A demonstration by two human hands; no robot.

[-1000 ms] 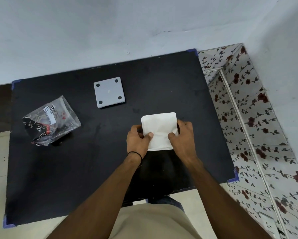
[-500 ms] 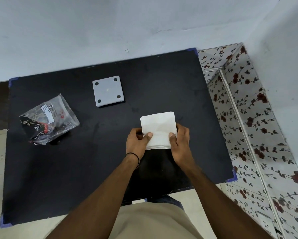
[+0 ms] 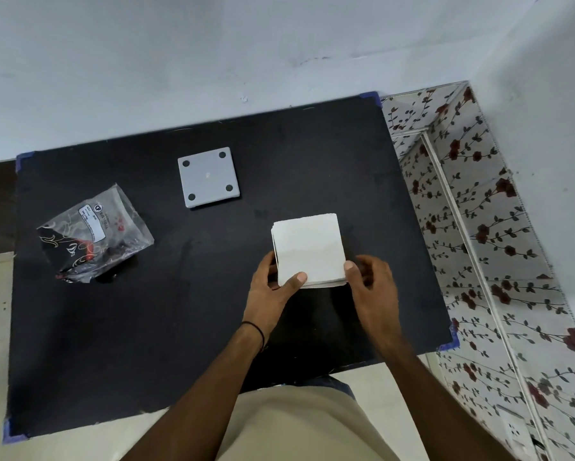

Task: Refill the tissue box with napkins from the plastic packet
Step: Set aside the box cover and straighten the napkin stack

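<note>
A square stack of white napkins (image 3: 307,247) is held just above the black table (image 3: 139,334), right of centre. My left hand (image 3: 272,287) grips its near-left corner, thumb on top and fingers underneath. My right hand (image 3: 374,287) is at the stack's near-right corner with fingers spread; only the thumb tip touches the edge. The clear plastic packet (image 3: 93,234), crumpled and printed in black and red, lies at the table's left. A grey square plate with four dark dots (image 3: 208,177) lies flat toward the back. Whether it belongs to the tissue box is unclear.
The table stands against a pale wall at the back. A floral-patterned tiled surface (image 3: 478,247) runs along its right side. Blue tape marks the table's corners (image 3: 449,342). My beige-clad lap is at the near edge.
My right hand has let go of the napkin stack and shifted slightly right, fingers now spread. The left hand still holds the stack, which has moved a little away from me.
</note>
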